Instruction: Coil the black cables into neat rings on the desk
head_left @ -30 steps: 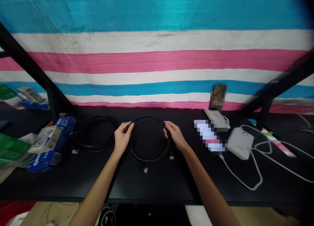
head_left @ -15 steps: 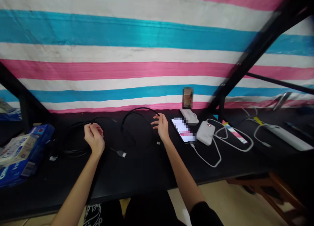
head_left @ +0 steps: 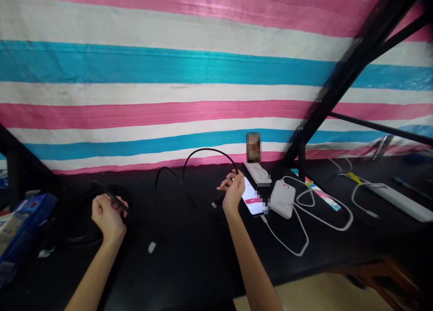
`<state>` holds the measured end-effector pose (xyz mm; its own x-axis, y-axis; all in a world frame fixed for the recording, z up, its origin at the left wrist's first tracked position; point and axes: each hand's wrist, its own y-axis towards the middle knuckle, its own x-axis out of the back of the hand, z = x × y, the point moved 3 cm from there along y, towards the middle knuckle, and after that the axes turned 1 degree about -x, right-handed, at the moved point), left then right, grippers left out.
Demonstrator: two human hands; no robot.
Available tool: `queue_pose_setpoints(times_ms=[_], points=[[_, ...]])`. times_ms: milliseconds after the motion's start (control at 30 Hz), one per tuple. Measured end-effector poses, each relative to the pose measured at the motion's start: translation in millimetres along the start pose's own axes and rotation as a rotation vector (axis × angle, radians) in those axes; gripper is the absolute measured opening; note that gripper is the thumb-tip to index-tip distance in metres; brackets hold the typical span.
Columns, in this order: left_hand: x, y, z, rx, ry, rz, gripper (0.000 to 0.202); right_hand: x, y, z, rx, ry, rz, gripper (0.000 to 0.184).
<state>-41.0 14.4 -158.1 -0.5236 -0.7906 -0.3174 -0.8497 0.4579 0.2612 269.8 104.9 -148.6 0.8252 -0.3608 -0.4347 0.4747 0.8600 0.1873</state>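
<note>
A long black cable [head_left: 209, 149] rises in an arch over the dark tabletop, and the thumb and fingertips of my right hand [head_left: 232, 191] pinch it at the arch's right end. Its other fingers are spread apart. On the left, my left hand [head_left: 108, 215] is closed around a black stretch of cable that slants across its fingers. Loose black coils [head_left: 83, 243] lie on the table behind and beside that hand. A USB plug [head_left: 214, 204] shows its metal end just left of my right hand. Closer to me, a small pale plug end [head_left: 152, 247] is blurred.
A lit phone [head_left: 251, 198] with a white cable lies by my right hand, beside a white power bank [head_left: 283, 198]. A second phone [head_left: 253, 147] stands behind on a white stand. A blue packet [head_left: 25, 230] sits far left, and a white power strip [head_left: 402, 202] far right. Dark frame bars slant at both sides.
My left hand has moved left and down with the cable, and my right hand a little right toward the lit phone. The cable arch has shifted right. The view has tilted upward.
</note>
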Motion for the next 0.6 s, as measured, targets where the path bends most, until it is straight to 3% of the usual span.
queue_pose_setpoints(times_ms=[100, 267, 400, 600], points=[[-1.1, -2.5, -0.7, -0.038, 0.021, 0.031, 0.027, -5.4, -4.5, -3.5, -0.047, 0.007, 0.073, 0.036], [-10.4, -17.6, 3.1, 0.038, 0.072, 0.229, 0.029, -22.3, -19.3, -16.0, -0.219, 0.016, 0.318, 0.035], [-13.8, -24.4, 6.1, 0.055, 0.154, 0.265, 0.03, -32.8, -31.9, -25.2, -0.376, -0.039, 0.494, 0.038], [-11.6, -18.9, 10.9, 0.127, 0.149, 0.257, 0.031, -33.0, -39.0, -35.4, -0.475, -0.074, 0.505, 0.043]])
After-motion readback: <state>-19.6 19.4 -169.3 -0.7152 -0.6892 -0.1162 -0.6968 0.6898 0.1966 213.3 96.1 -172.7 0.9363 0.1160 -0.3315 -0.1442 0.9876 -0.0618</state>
